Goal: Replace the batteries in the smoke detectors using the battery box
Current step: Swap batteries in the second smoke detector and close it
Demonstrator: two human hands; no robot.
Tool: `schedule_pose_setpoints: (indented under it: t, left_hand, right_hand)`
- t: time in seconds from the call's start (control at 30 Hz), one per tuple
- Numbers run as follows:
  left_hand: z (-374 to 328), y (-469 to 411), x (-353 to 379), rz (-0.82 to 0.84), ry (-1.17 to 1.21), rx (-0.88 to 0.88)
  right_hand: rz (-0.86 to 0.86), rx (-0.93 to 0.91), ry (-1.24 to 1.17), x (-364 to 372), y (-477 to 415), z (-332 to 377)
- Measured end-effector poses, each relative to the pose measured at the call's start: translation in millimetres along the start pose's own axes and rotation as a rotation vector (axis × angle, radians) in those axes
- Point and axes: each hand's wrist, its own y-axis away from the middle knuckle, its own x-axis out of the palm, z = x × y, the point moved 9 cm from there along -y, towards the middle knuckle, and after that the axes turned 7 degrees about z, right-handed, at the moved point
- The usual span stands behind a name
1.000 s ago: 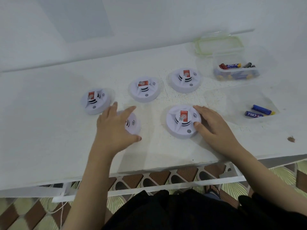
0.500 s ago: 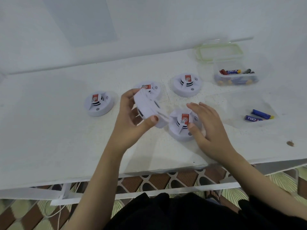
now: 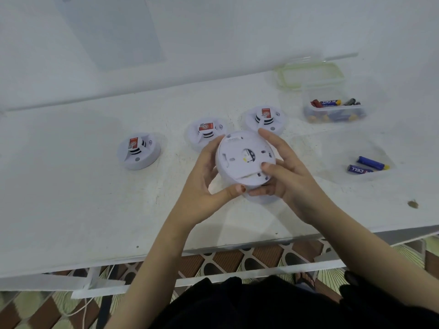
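Hands from the head camera: your left hand and right hand together hold a white round plastic smoke detector above the white table, its flat back turned up toward you. Your left fingers curl round its left rim, with the thumb hooked on the near edge. Your right index finger reaches over the far rim, your right thumb presses on the back beside the small opening there, and the remaining right fingers wrap underneath. Directly beneath your right fingers a second white detector rests on the table, mostly hidden. Past your fingertips stand three others face up: the left detector well apart from your left knuckles, the middle detector just behind your left fingertips, the far detector just beyond your right index tip. Farther out to the right of your right fingers sits the clear plastic battery box, open with batteries inside, its green-rimmed clear lid behind it. Two loose blue batteries lie nearer, level with your right thumb.
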Motion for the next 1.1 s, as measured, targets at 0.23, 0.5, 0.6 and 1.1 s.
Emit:
schedule_pose_setpoints:
  t: [0.23,0.5,0.6,1.1]
  left_hand:
    - [1.7,4.2,1.9,-0.107,-0.054,-0.013]
    - [4.7,15.5,-2.3,-0.114,-0.125,-0.008]
    - [5.8,20.4,-5.4,-0.097,-0.124,-0.013]
    - [1.7,46.0,-26.8,-0.241,-0.239,-0.062]
  right_hand:
    - [0.194,-0.051,0.150,17.4,-1.0,6.0]
    - [0.399,0.060,0.297,36.0,-9.9,4.1]
    - [0.439,0.106,0.309,42.9,-12.1,0.7]
    - [0.588,0.188,0.314,68.3,-18.7,-0.7]
